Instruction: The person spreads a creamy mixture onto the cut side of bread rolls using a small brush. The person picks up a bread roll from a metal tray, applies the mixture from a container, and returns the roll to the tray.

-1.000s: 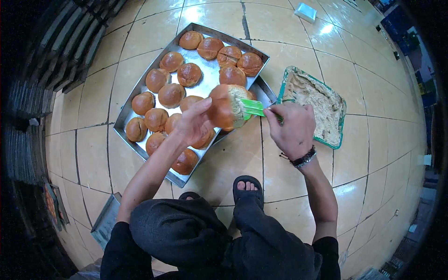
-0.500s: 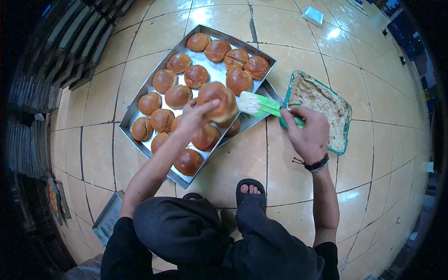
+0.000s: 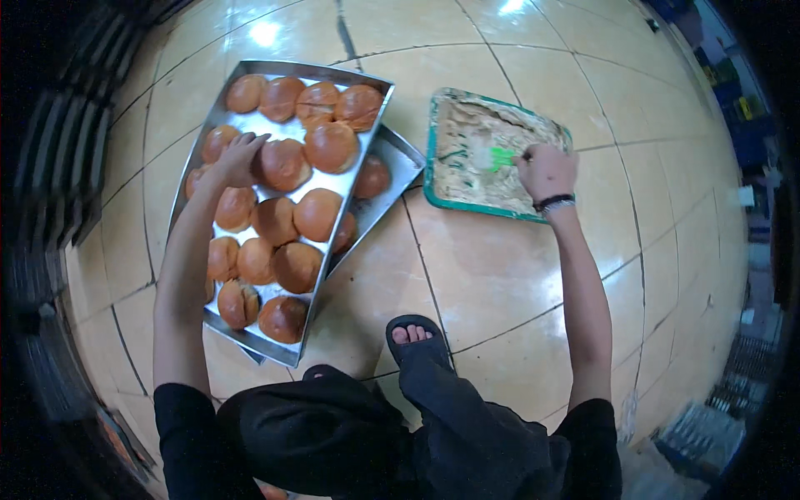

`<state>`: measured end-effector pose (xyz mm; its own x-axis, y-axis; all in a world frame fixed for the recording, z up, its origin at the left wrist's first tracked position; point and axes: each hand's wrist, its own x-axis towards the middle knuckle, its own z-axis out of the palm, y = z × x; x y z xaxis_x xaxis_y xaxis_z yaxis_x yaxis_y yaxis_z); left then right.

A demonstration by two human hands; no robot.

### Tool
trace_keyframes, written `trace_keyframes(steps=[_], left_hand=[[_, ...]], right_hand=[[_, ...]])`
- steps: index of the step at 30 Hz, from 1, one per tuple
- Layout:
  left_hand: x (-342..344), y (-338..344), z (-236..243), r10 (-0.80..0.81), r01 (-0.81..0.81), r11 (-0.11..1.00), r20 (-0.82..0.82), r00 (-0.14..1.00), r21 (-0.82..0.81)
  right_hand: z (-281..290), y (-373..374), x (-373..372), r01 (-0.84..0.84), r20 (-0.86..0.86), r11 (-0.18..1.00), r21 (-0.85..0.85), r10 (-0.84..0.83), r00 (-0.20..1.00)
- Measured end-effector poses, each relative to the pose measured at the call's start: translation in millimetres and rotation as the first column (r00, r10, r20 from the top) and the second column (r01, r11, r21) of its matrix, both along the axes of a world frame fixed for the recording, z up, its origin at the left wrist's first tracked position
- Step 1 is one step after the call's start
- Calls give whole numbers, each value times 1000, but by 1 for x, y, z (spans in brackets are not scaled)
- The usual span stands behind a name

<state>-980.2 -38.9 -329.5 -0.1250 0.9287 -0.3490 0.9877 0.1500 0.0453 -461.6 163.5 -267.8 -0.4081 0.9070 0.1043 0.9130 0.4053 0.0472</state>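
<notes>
My left hand [image 3: 240,160] reaches over the upper left part of a metal tray [image 3: 335,271] of browned round buns. Its fingers curl against the left side of a glossy bun [image 3: 285,165]; the thumb is mostly hidden. Several more buns [image 3: 317,214] sit in loose rows around that one. To the right stands a green-rimmed rectangular tub [image 3: 467,205] of pale creamy spread [image 3: 475,117]. Over it, my right hand [image 3: 547,173] grips a brush with a green handle [image 3: 502,158], its pale bristles down in the spread.
A second metal tray [image 3: 398,158] lies askew partly under the first, with buns showing at its edge. Dark stacked trays [image 3: 71,158] line the left side. Pale tiled floor [image 3: 492,283] surrounds everything, and my sandalled foot [image 3: 414,333] is just in front.
The brush has left the bun it was touching and gone right into the tub's spread. My left hand no longer holds that bun raised and is now farther up the tray. The view has shifted.
</notes>
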Motion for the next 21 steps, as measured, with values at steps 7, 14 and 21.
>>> trace_keyframes(steps=[7,14,21], left_hand=[[13,14,35,49,-33,993,-152,987,110],[-26,-28,21,225,-497,845,713,664,196],[1,-69,55,398,-761,613,915,65,-212]], right_hand=[[-25,2,-13,-132,254,987,-89,151,955],[-54,-37,-16,-1,-15,958,-288,-3,1000],[-74,-49,5,201,-340,866,-458,-379,861]])
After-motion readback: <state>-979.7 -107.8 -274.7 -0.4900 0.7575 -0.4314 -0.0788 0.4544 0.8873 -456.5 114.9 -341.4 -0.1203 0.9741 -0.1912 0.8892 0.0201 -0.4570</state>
